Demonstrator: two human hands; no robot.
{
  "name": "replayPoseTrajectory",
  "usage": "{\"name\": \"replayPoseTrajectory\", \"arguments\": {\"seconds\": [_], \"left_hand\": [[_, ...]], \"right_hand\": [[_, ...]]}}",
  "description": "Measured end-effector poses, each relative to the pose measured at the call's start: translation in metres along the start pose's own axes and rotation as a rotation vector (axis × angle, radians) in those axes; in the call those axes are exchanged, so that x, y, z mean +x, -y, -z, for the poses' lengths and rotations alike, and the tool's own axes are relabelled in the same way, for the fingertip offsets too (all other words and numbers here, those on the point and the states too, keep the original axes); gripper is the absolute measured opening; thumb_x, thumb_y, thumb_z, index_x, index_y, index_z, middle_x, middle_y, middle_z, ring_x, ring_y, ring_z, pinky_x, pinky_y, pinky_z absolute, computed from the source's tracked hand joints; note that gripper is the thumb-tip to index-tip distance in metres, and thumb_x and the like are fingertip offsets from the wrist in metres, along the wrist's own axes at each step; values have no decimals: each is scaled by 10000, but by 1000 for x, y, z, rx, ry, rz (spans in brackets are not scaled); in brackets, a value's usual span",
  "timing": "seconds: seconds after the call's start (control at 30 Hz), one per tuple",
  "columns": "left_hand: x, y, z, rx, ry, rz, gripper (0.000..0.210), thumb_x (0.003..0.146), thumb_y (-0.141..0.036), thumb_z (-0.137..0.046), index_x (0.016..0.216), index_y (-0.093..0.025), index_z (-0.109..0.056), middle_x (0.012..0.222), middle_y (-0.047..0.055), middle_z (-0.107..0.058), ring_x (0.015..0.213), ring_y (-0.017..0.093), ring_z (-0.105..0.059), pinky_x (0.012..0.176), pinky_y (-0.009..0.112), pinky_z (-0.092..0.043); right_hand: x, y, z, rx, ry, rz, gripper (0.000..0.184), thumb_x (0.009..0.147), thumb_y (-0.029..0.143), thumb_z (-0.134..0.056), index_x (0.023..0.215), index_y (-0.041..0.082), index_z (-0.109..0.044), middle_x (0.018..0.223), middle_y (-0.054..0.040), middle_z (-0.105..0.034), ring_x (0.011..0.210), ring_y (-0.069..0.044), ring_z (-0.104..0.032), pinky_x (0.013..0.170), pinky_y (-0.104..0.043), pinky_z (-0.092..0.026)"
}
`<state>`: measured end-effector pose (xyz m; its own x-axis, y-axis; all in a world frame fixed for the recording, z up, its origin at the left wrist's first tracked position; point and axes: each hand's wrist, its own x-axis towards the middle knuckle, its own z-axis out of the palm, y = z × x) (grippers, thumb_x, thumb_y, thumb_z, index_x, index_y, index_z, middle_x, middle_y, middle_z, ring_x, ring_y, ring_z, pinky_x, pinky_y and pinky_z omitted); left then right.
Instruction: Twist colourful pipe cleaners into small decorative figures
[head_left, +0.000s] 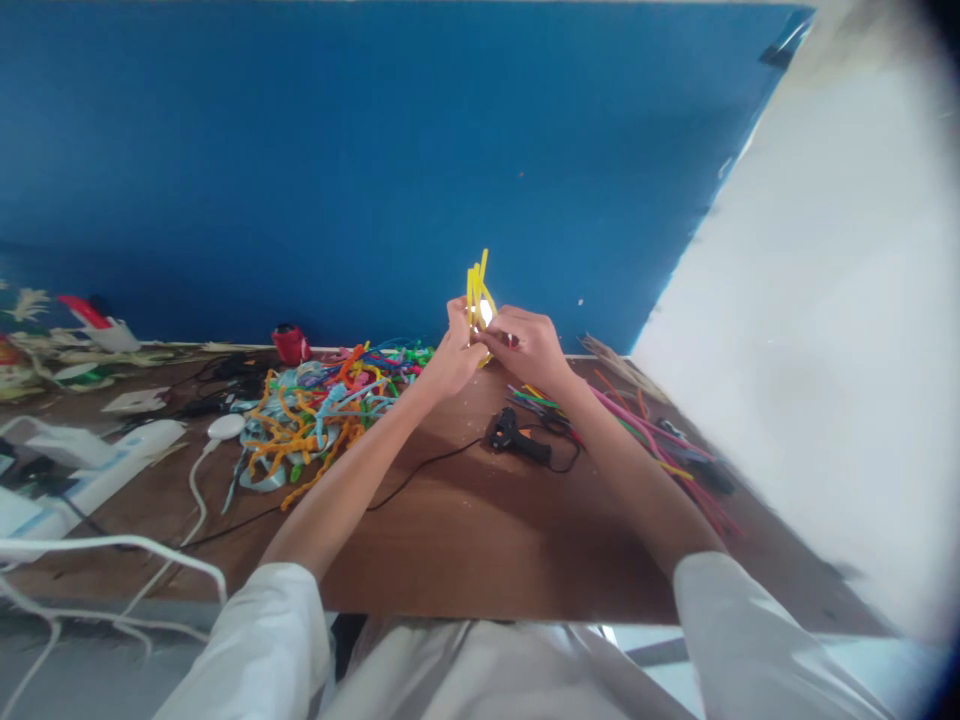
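Observation:
Both hands are raised above the far part of the table, close together. Several yellow pipe cleaners [478,284] stick up between them in a loose bunch. My left hand [454,352] is closed around their lower part. My right hand [529,340] pinches at the same bunch from the right, its fingertips meeting the left fingers. A bright white glare shows between the hands, and its source is hard to make out. Below them on the table lies a black glue gun [517,437] with its cord.
A tangled heap of coloured pipe cleaners [315,420] lies to the left. Loose straight pipe cleaners [645,430] spread at the right. Far left are a white power strip [112,475] and white cables [196,485]. A red object [291,345] stands by the blue wall [337,170].

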<state>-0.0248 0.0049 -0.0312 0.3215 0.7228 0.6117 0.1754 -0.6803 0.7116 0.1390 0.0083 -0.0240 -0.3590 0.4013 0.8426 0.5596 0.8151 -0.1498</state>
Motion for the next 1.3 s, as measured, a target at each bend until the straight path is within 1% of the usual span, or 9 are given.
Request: {"name": "replayPoseTrajectory", "arguments": {"seconds": [0.2, 0.4, 0.53, 0.63, 0.8, 0.93, 1.03, 1.13, 1.3], "left_hand": [[-2, 2, -1, 65, 85, -103, 712, 745, -137, -644, 1324, -202, -235, 1278, 137, -533, 1105, 208, -607, 938, 348, -509], [1, 3, -4, 219, 48, -148, 333, 793, -126, -625, 1089, -177, -482, 1231, 128, -563, 1187, 247, -596, 1035, 374, -462], [1, -2, -1, 153, -33, -7, 494, 805, -170, -643, 1223, -167, -381, 1031, 71, -649, 944, 203, -674, 843, 329, -516], [0, -6, 2, 204, -54, 54, 397, 807, -173, -615, 1167, -156, -449, 905, 35, -676, 807, 171, -656, 733, 285, -494], [-1, -6, 4, 264, 119, 83, 77, 782, -171, -572, 852, -146, -591, 652, -2, -656, 581, 129, -606, 593, 244, -454], [-1, -1, 6, 227, 172, 195, 111, 828, -246, -542, 856, -151, -592, 589, -16, -655, 419, 102, -544, 481, 228, -418], [0, 6, 7, 373, 139, 191, 130, 819, -288, -576, 830, -161, -597, 589, -9, -653, 490, 128, -579, 508, 236, -426], [3, 14, 7, 540, 99, 136, 92, 788, -233, -607, 817, -151, -637, 729, 58, -710, 714, 204, -668, 628, 273, -478], [3, 19, 12, 601, 132, 158, 143, 794, -198, -612, 908, -148, -683, 909, 147, -741, 822, 280, -710, 713, 327, -502]], "right_hand": [[3, 8, 6, 21, 2, 13, 292, 966, 361, -554, 735, 197, -625, 733, -11, -603, 665, -134, -536, 644, -276, -383], [6, 16, 8, 84, 77, 16, 313, 999, 351, -471, 764, 198, -608, 809, -38, -630, 758, -154, -572, 724, -289, -424], [7, 14, 9, 67, 40, -32, 265, 982, 304, -478, 778, 194, -608, 798, -38, -627, 722, -153, -563, 675, -289, -407], [7, 12, 8, 87, 10, -64, 185, 950, 257, -508, 845, 195, -648, 842, -43, -659, 731, -157, -588, 679, -291, -424], [5, 16, 8, 61, 56, -34, 201, 949, 212, -471, 897, 206, -666, 894, -52, -673, 846, -184, -616, 749, -310, -459], [2, 19, 11, -58, 51, -38, 333, 891, 88, -427, 1084, 228, -659, 1087, -83, -654, 937, -206, -622, 768, -327, -481], [-2, 21, 8, -291, -25, -14, 458, 832, 35, -463, 1204, 248, -624, 1329, -116, -578, 1179, -291, -541, 952, -435, -437], [-5, 22, -2, -456, 55, 101, 509, 857, 47, -482, 1288, 300, -581, 1503, -84, -485, 1364, -339, -396, 1068, -522, -316], [-9, 14, -21, -491, 302, 193, 633, 819, 6, -449, 1433, 156, -459, 1344, -163, -623, 1276, -292, -501, 1132, -496, -223]]}}
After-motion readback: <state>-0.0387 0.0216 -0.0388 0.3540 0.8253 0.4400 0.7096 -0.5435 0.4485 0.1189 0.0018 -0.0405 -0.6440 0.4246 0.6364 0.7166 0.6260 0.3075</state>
